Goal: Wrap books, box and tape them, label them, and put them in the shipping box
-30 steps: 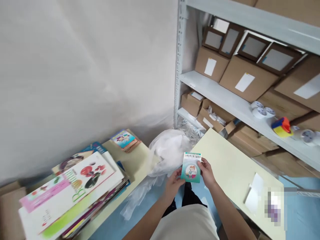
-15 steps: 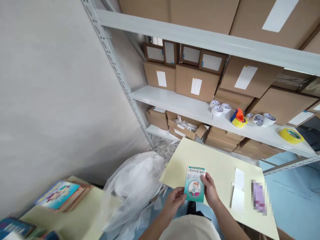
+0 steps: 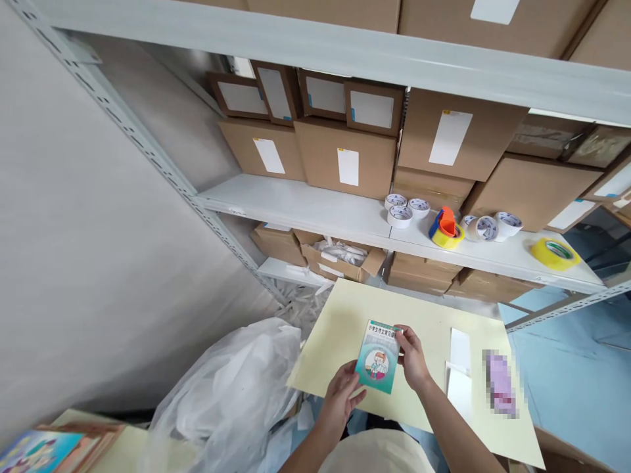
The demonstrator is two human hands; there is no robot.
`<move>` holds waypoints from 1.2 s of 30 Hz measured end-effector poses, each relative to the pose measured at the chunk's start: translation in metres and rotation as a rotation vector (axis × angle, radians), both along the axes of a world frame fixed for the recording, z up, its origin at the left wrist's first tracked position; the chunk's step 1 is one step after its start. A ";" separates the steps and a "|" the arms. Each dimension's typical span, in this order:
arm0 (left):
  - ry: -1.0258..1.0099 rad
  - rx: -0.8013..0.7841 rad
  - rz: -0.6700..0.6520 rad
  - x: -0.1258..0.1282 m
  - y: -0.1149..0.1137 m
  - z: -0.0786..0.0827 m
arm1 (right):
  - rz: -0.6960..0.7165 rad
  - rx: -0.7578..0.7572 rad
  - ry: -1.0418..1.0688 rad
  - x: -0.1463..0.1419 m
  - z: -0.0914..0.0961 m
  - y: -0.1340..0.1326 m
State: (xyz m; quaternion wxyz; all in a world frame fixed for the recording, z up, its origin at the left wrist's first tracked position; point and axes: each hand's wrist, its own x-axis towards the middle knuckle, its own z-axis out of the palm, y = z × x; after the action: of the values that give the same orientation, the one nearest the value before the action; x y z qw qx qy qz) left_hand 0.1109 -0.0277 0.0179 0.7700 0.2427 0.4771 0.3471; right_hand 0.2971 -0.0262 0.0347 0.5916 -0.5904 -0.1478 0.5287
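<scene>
Both my hands hold a small teal booklet (image 3: 378, 357) with a cartoon figure on its cover, just above the near edge of a pale yellow table (image 3: 345, 315). My left hand (image 3: 341, 399) grips its lower left corner with curled fingers. My right hand (image 3: 412, 357) pinches its right edge. The booklet stands tilted a little to the right.
White paper sheets (image 3: 459, 371) lie on the table's right part. A crumpled clear plastic bag (image 3: 231, 394) sits left of the table. Behind stands a grey metal shelf (image 3: 305, 207) with cardboard boxes (image 3: 345, 154), several tape rolls (image 3: 409, 209) and a yellow tape roll (image 3: 555, 251). Books (image 3: 44, 447) lie bottom left.
My view has swung right and up, from the book stacks toward the shelf and table. The booklet stays in both hands and now hangs over the yellow table.
</scene>
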 end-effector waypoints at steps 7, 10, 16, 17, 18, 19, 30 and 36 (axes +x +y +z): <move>-0.067 -0.025 -0.011 -0.025 0.025 -0.004 | -0.005 0.125 0.070 -0.018 -0.001 0.008; -0.153 -0.091 -0.058 -0.033 0.034 -0.005 | 0.068 0.198 0.008 -0.019 -0.003 0.005; -0.225 -0.236 -0.257 -0.037 0.043 -0.012 | 0.342 0.385 -0.430 0.002 0.006 0.000; -0.223 -0.251 -0.312 -0.037 0.045 -0.012 | 0.412 0.397 -0.464 0.006 0.009 0.001; -0.218 -0.257 -0.366 -0.037 0.046 -0.011 | 0.483 0.398 -0.478 0.011 0.013 0.002; -0.206 -0.247 -0.411 -0.037 0.048 -0.009 | 0.547 0.385 -0.476 0.015 0.017 0.005; 0.062 0.277 -0.234 -0.038 0.060 0.004 | 0.389 0.168 -0.238 0.003 0.026 0.041; 0.085 0.249 -0.185 -0.036 0.049 -0.007 | 0.125 0.166 0.037 -0.010 0.017 0.030</move>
State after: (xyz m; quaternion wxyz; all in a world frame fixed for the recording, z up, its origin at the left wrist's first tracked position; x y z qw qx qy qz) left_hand 0.0754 0.0214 0.0114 0.7417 0.3937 0.4381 0.3209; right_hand 0.2873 0.0038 0.0520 0.6069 -0.5191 -0.2165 0.5616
